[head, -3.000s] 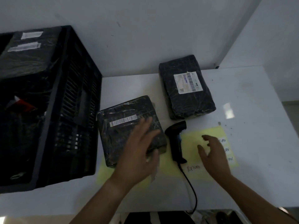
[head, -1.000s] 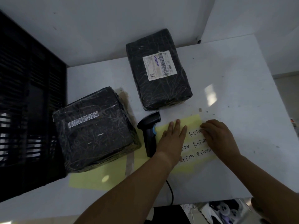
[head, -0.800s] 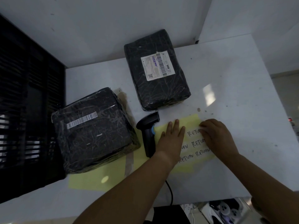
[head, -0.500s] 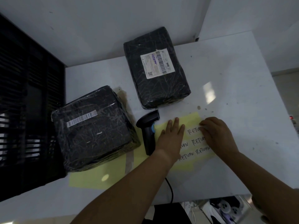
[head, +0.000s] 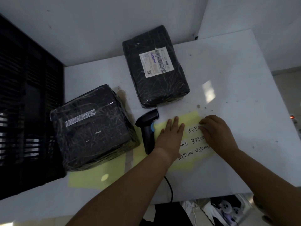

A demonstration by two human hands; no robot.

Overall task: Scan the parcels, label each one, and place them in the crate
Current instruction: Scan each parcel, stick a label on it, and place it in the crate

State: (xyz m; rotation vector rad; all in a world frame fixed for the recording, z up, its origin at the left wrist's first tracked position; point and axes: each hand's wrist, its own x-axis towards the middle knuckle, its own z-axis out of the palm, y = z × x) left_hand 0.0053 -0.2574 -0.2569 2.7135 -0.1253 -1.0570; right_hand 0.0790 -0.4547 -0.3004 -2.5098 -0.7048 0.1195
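Two black film-wrapped parcels lie on the white table [head: 236, 82]. The near parcel [head: 92, 128] carries a barcode strip and sits beside the black crate [head: 27, 103]. The far parcel [head: 154, 66] bears a white shipping label. A black barcode scanner [head: 147, 128] lies between them. A yellow sheet [head: 193, 142] with several handwritten RETURN labels lies right of the scanner. My left hand [head: 171, 136] presses flat on the sheet's left part. My right hand [head: 216, 134] has curled fingers picking at a RETURN label at the sheet's right edge.
The crate's slatted wall stands tall along the table's left side. A second yellow sheet [head: 97, 175] sticks out from under the near parcel. The scanner's cable [head: 169, 188] runs off the table's front edge. White walls close the back.
Over three seconds my left hand left the near parcel and came down flat on the yellow sheet; my right hand settled on the labels. In the last second both hands barely moved.
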